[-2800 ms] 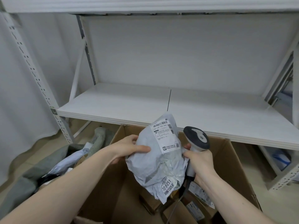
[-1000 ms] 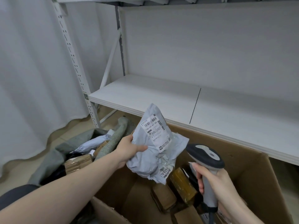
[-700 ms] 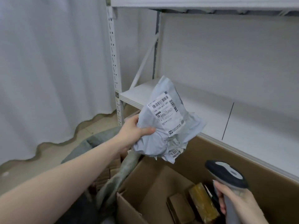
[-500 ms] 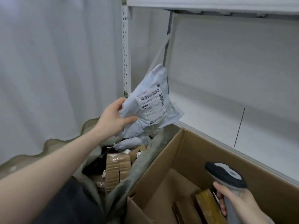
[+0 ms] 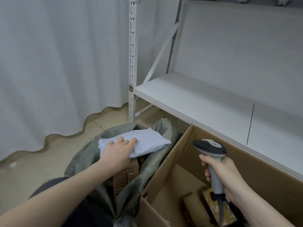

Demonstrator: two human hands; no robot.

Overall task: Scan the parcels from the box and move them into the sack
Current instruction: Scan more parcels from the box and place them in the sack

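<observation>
In the head view, the left hand (image 5: 117,152) is laid flat on the grey parcel (image 5: 144,142), its grip spread with straight fingers. The parcel is seen lying in the mouth of the green sack (image 5: 152,164), on top of brown parcels (image 5: 126,175). The scanner (image 5: 213,163) is held by the right hand (image 5: 223,174), the grip curled tight round its handle, above the cardboard box (image 5: 165,171). More wrapped parcels (image 5: 196,203) are seen inside the box.

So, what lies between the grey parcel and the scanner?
In the head view: the sack's grey rim and the cardboard box's left wall.
</observation>
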